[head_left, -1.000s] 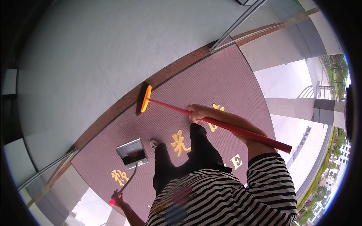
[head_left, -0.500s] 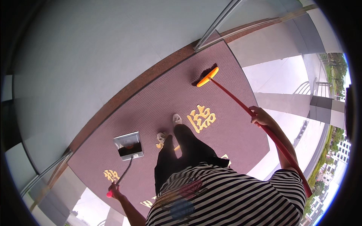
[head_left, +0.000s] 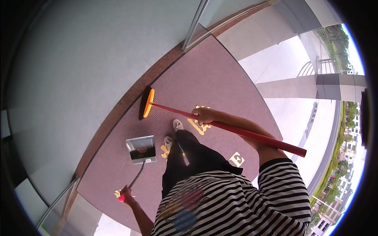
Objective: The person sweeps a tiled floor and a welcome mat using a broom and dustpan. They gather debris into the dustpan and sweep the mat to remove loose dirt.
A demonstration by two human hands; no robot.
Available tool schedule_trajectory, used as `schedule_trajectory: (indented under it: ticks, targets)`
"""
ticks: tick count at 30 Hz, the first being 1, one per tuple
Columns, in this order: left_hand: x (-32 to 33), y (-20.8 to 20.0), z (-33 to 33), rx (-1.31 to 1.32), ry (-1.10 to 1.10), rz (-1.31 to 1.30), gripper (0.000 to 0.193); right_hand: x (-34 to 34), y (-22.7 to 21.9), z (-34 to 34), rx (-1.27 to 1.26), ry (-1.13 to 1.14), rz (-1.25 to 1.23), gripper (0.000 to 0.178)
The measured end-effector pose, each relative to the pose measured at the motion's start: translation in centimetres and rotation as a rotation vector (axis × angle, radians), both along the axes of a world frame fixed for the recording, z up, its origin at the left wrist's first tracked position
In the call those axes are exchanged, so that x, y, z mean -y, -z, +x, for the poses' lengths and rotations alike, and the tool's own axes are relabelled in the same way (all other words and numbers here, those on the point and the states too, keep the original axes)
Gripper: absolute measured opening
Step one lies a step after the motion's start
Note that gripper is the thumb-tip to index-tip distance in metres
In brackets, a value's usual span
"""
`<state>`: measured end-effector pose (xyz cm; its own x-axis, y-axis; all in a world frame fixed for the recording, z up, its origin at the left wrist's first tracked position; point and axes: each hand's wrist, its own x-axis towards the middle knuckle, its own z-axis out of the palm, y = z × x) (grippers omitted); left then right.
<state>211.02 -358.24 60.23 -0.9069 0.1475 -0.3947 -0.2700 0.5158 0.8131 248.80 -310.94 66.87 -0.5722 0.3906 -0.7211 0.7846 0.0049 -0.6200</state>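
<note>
In my right hand (head_left: 204, 115) is the red handle of a broom (head_left: 256, 135), its fingers wrapped round the pole. The orange broom head (head_left: 149, 103) with dark bristles lies at the far edge of the purple-brown mat (head_left: 220, 67), beside the reddish-brown stone strip. My left hand (head_left: 126, 196) grips the pink-ended handle of a long-handled dustpan (head_left: 142, 138). The silver pan rests on the mat, left of my shoes (head_left: 178, 125), with a dark inside. Whatever the pan may contain is too unclear to name.
Yellow characters and letters (head_left: 236, 159) mark the mat. A curved reddish-brown strip (head_left: 118, 112) borders it, with smooth grey floor (head_left: 94, 51) beyond. Metal-framed glass panels (head_left: 193, 27) stand at its far and left ends. Pale paving and a grey pillar (head_left: 334, 85) are to the right.
My right hand has swung leftward with the broom, carrying its head from the far right part of the mat to the stone border. The dustpan and left hand have shifted slightly right.
</note>
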Motion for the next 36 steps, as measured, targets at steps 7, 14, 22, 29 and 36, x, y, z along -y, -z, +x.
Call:
schedule_trajectory:
  ticks: [7,14,22,29,36]
  targets:
    - [-5.8,-0.6,2.7,-0.011,0.061,0.044,0.014,-2.1,-7.9,15.6,0.232,0.376,0.116,0.069]
    - [-13.5,-3.1,6.1,-0.053,0.066,0.03,0.017,-8.1,-11.3,15.7,0.101,0.292,0.026,0.071]
    - [-21.6,-6.4,12.7,-0.102,0.134,-0.075,0.017,-24.4,-0.2,13.3,-0.042,-0.051,-0.006,0.066]
    - [-31.0,-8.9,21.3,-0.107,0.155,-0.063,0.014,-43.9,-4.7,29.8,0.083,0.132,-0.024,0.047]
    - [-37.9,-5.4,26.7,-0.029,0.254,0.056,0.009,-44.0,-5.0,43.9,0.125,0.563,-0.05,0.057]
